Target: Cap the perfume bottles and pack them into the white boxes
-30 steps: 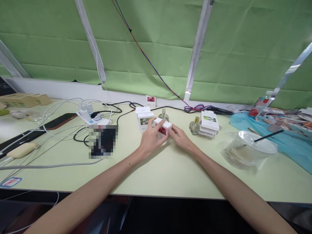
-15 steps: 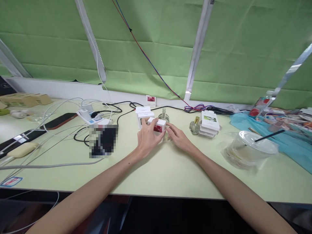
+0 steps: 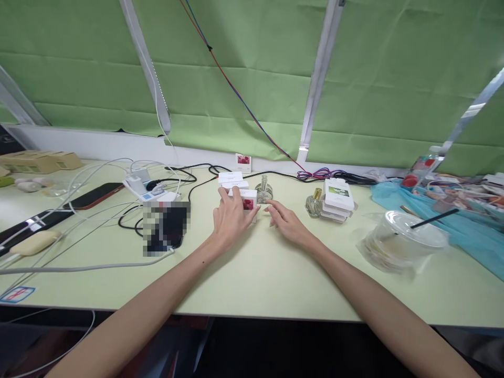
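Observation:
My left hand [image 3: 231, 214] is closed around a small white box [image 3: 249, 200] with a red picture on its front, its fingers over the top and thumb at the right side. Directly behind it sit more white boxes [image 3: 230, 177], partly hidden by the held one. To the right of the held box stands a clear glass perfume bottle [image 3: 264, 191]. Just in front of that bottle, my right hand [image 3: 286, 222] rests near the table with loosely curled fingers apart and nothing in them. Another glass bottle with a gold neck [image 3: 314, 203] leans beside stacked white boxes [image 3: 338, 197].
A lidded plastic cup with a black straw [image 3: 405, 239] stands at the right, near a blue plastic bag [image 3: 444, 226]. On the left lie a power strip [image 3: 151, 193], cables and phones. A small picture box [image 3: 243, 161] stands against the back wall.
My left hand has moved left with the white box, bringing it in front of the other white boxes. My right hand stays nearly in place, now apart from the box.

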A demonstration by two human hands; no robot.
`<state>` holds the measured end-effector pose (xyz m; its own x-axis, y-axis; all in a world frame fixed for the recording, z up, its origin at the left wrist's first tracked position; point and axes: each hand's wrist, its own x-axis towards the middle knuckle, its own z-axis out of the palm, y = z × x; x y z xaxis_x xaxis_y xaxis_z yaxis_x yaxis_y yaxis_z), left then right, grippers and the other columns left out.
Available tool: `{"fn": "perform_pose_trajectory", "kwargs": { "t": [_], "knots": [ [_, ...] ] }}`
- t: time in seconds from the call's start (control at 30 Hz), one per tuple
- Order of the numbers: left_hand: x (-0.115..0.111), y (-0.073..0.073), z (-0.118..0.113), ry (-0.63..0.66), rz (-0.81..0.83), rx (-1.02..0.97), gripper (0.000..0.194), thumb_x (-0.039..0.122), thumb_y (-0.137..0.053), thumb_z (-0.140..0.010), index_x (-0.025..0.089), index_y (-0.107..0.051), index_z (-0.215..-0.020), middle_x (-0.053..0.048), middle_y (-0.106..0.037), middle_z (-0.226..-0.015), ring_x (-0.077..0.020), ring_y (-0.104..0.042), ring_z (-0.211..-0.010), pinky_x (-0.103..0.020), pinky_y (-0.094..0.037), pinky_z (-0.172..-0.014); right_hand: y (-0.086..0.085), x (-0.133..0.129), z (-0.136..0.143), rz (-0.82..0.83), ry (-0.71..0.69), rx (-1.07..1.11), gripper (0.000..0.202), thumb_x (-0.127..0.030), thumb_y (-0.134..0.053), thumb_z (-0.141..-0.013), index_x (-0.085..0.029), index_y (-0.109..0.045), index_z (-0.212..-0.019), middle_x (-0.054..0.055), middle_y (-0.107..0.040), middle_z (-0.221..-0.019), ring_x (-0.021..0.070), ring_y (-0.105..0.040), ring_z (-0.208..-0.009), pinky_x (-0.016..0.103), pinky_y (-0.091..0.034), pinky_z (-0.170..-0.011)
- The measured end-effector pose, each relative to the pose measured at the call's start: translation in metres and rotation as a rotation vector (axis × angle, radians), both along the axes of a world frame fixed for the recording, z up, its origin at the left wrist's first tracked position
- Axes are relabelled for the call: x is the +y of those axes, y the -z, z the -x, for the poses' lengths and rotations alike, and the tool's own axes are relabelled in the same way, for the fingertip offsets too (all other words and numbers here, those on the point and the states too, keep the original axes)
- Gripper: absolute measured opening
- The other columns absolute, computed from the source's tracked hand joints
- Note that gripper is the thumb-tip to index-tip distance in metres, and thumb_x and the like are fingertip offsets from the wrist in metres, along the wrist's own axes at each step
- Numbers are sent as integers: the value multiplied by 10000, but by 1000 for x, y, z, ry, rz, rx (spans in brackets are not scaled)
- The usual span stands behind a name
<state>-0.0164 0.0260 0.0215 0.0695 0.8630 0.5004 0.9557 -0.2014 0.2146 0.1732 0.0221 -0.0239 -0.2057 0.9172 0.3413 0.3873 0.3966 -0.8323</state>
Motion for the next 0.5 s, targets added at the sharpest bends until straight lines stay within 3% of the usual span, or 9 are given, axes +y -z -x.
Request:
{"fn": "perform_pose_trajectory", "kwargs": {
  "t": [0.2,0.5],
  "knots": [
    [0,-3,1,-77,5,66,593,626,-553,-907,145,-457,-1239,-218,-461,-1245,-328,-674,-872,-367,-499,-631,-1,0,0,7,-10,-41,540,-573,-370,-1038,-216,-534,-1408,78,-708,-1094,165,-657,-789,341,-516,-829],
    [4,-3,3,-89,4,66,709,665,-576,-869,121,-422,-1297,-217,-473,-1242,-355,-686,-888,-384,-509,-629,-3,-2,0,3,-3,-85,548,-570,-365,-1039,-210,-531,-1418,100,-712,-1170,181,-660,-855,359,-498,-879]
  ]
}}
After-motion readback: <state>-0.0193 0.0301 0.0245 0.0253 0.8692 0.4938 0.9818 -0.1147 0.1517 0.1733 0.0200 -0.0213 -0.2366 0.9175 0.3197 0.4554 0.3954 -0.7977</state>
